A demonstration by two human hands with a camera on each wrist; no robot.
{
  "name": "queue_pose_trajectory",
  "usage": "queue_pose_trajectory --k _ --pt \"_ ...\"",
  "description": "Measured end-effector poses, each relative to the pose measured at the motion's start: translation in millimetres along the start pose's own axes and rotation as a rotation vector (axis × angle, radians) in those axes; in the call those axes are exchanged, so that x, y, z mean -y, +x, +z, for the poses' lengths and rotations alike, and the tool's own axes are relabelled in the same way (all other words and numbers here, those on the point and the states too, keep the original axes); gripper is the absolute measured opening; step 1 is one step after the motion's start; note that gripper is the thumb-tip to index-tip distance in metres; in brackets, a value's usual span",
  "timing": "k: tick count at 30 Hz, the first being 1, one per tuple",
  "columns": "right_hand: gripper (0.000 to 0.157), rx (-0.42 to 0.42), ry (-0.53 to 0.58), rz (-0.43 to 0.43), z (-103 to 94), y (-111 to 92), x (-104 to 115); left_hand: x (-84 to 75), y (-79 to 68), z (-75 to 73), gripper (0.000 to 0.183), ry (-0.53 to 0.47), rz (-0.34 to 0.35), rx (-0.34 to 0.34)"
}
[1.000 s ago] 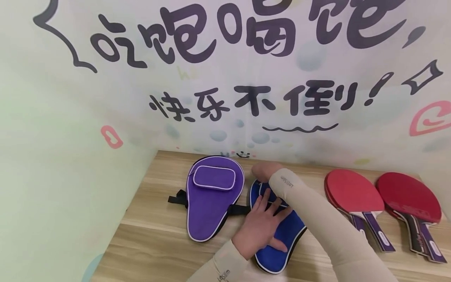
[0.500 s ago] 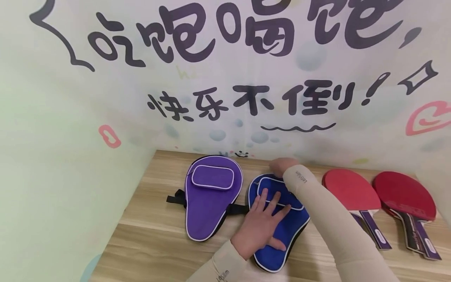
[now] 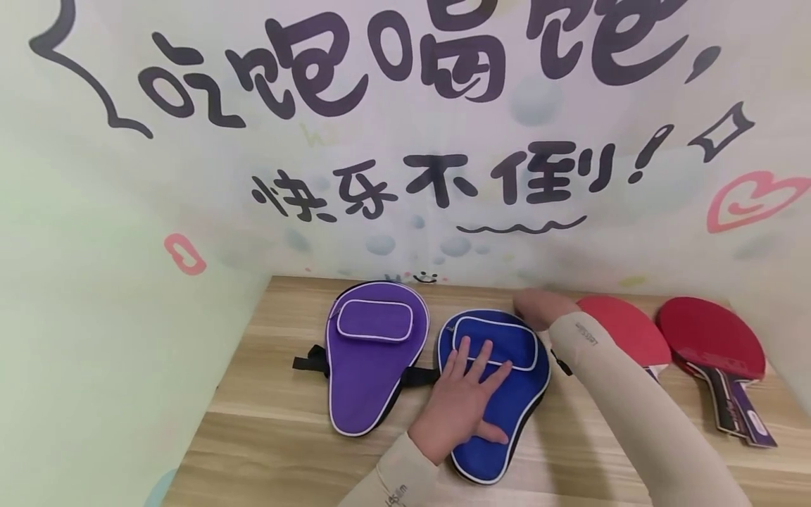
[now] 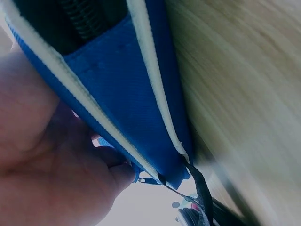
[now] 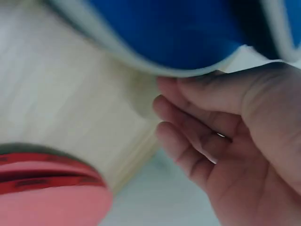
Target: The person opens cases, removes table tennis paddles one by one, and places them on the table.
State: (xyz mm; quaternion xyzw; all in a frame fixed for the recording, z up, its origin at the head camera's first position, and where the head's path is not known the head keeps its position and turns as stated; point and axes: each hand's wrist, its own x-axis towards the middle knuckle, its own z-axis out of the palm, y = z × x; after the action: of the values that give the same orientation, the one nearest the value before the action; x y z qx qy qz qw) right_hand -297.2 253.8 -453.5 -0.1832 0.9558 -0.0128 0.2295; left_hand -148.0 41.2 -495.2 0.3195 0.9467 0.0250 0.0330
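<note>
A blue table tennis paddle case (image 3: 483,461) with white piping and a front pocket (image 3: 500,343) lies on the wooden table. My left hand (image 3: 453,408) rests on its front, fingers spread across the pocket's lower edge. At the upper right rim, my right hand (image 3: 541,308) pinches thumb against index finger; the right wrist view shows the fingertips right under the piping, with the zipper pull itself hidden. In the left wrist view, black zipper teeth (image 4: 82,19) run along the case's side, and a thin dark strap (image 4: 202,188) hangs from the corner.
Left of the blue case lies a purple paddle case (image 3: 370,373) with black straps (image 3: 310,362). Red paddles (image 3: 624,327) sit to the right, partly behind the right sleeve, beside darker red paddles (image 3: 709,338). A printed wall (image 3: 443,253) rises behind the table (image 3: 241,443).
My right hand has slid along the blue case's rim from the upper left to the upper right, uncovering the pocket. My left hand has stayed on the case. The head view has shifted slightly.
</note>
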Motion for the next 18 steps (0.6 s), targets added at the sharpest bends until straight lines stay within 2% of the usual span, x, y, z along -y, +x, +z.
queue_pose_trajectory --k 6,12,18 --pt "0.02 -0.103 0.041 -0.042 21.1 -9.0 -14.3 2.4 -1.6 -1.7 0.111 -0.02 0.004 -0.009" --pt "0.017 -0.184 0.037 -0.018 34.8 -24.3 -16.4 2.3 -1.9 -1.8 0.11 -0.059 0.002 -0.007" --pt "0.015 -0.228 0.01 0.007 45.6 -43.0 -14.4 3.5 0.2 -1.9 0.11 -0.061 -0.011 0.002"
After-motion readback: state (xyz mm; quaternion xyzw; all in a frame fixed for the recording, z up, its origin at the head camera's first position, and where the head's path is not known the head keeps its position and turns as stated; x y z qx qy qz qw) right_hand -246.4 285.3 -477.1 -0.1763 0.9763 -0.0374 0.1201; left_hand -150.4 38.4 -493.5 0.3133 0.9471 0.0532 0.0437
